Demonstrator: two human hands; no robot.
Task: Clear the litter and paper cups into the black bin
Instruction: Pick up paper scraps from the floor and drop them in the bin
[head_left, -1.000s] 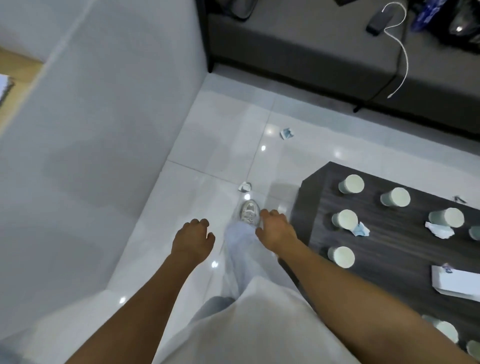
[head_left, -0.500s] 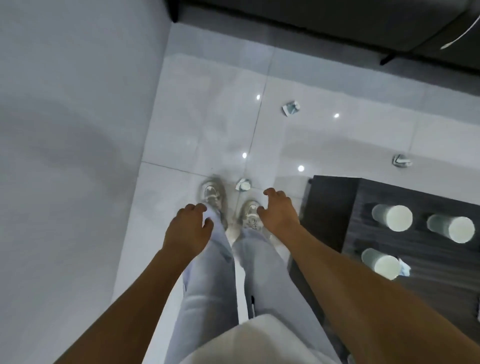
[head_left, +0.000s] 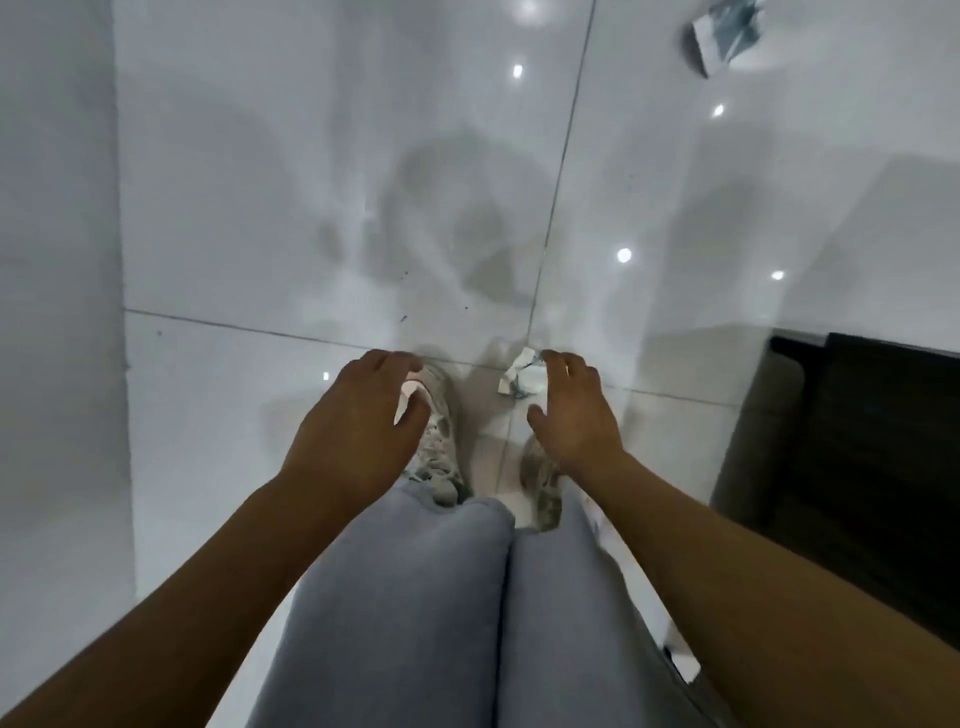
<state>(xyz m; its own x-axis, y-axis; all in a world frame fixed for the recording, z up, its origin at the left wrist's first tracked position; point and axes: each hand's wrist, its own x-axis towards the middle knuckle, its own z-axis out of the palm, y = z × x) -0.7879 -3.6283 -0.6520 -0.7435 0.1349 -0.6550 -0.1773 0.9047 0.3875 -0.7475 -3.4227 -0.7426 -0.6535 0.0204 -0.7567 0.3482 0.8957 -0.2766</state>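
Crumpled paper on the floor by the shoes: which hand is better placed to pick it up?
Right hand: its fingers reach just beside the crumpled paper. The left hand hovers over the left shoe, farther away.

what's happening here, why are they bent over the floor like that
A person is bending down over a glossy white tiled floor to pick up litter. Their right hand reaches with spread fingers for a crumpled scrap of paper lying just ahead of their shoes, but is not gripping it yet. The left hand hovers open and holds nothing. A second crumpled scrap lies farther off, at the top right. The corner of a dark wooden table stands at the right. No bin is in view.
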